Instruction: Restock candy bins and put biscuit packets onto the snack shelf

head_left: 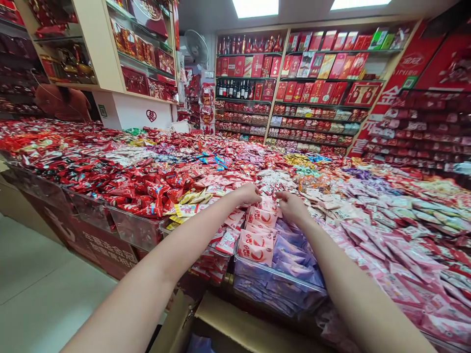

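Note:
My left hand point(248, 194) reaches over a clear plastic bin point(281, 280), its fingers closed at the left edge of a small pink candy packet point(270, 203). Opposite it, my right hand point(292, 207) pinches toward the packet's right edge; the fingertips are small and partly hidden. Below both hands, pink packets with a red printed curve point(256, 246) stand in an overlapping row on the bin's left side. Purple packets point(292, 250) fill its right side and show through the front wall.
An open cardboard box point(235, 326) sits below the bin, a purple packet point(200, 344) inside. Red packets point(147, 193), yellow packets point(193, 197) and light pink packets point(393, 255) heap around. Shelves point(281, 73) of red boxes and bottles line the back. A person point(62, 102) is far left.

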{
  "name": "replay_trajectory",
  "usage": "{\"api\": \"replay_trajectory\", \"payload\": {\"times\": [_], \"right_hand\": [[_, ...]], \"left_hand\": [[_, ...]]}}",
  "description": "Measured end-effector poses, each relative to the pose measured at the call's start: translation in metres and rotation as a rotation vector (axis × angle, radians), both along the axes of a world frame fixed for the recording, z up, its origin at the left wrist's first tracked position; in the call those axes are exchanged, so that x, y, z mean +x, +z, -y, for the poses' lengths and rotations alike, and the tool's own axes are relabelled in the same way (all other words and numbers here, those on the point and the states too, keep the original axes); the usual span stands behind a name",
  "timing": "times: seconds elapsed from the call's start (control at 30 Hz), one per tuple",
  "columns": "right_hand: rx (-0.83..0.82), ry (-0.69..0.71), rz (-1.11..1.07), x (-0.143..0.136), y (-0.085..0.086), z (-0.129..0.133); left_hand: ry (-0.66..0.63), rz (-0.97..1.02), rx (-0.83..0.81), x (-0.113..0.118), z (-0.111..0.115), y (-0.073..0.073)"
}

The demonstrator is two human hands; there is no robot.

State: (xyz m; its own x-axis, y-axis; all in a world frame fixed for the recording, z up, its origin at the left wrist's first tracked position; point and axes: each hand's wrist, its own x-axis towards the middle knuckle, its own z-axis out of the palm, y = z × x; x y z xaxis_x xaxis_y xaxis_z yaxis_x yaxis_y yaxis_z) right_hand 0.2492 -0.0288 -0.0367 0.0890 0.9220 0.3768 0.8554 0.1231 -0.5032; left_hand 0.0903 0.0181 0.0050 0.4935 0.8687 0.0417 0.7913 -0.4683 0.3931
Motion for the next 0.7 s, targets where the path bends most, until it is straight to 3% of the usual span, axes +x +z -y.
{"api": "replay_trajectory", "payload": {"times": [0.23, 0.5, 0.7], "right_hand": [[-0.059, 0.025, 0.099, -0.003, 0.000, 0.002], [-0.024, -0.042, 0.056, -0.001, 0.003, 0.005], [-0.090, -0.031, 0.009, 0.001, 0.006, 0.009]], "left_hand": [[-0.049, 0.015, -0.049, 0.005, -0.003, 0.004], [-0.092, 0.166, -0.123, -0.002, -0.002, -0.017], [-0.122, 0.175, -0.121, -0.013, -0.001, -0.007]]}}
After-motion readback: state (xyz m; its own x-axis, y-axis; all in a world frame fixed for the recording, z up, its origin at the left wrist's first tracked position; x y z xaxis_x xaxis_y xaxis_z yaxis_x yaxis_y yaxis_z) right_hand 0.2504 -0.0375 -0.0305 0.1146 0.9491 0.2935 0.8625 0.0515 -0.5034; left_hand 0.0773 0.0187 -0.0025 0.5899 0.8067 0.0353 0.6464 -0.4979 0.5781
